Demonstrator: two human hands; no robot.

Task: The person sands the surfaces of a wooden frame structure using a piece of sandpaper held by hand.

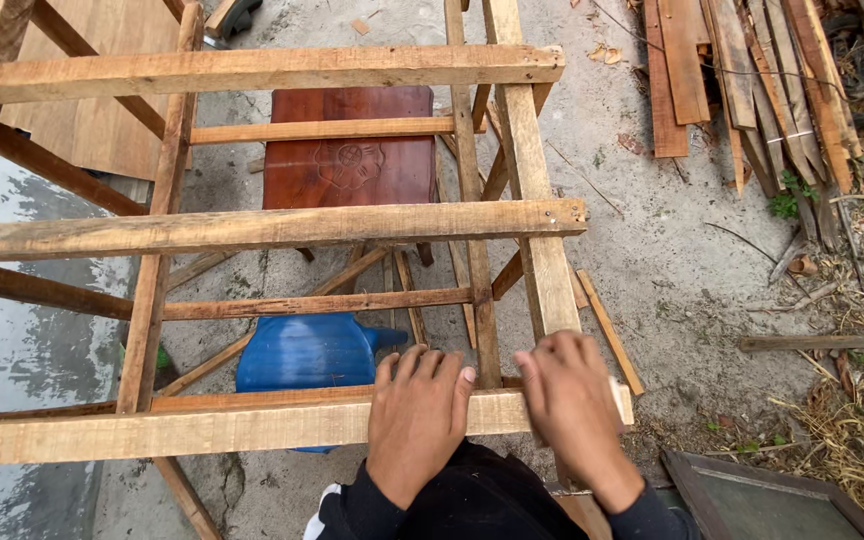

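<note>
A rough wooden frame of pale planks fills the view. Its nearest crosswise plank (pixel 182 430) runs along the bottom. My left hand (pixel 417 420) lies flat over that plank, fingers curled on its far edge. My right hand (pixel 574 405) rests on the plank's right end, where it meets an upright plank (pixel 537 200). Neither hand holds a loose object. Two more crosswise planks (pixel 252 228) lie farther away.
Under the frame stand a dark red carved stool (pixel 350 160) and a blue plastic container (pixel 307 352). A stack of reddish boards (pixel 752 80) lies at the top right on the concrete. Dry grass and a grey framed panel (pixel 762 500) sit at the bottom right.
</note>
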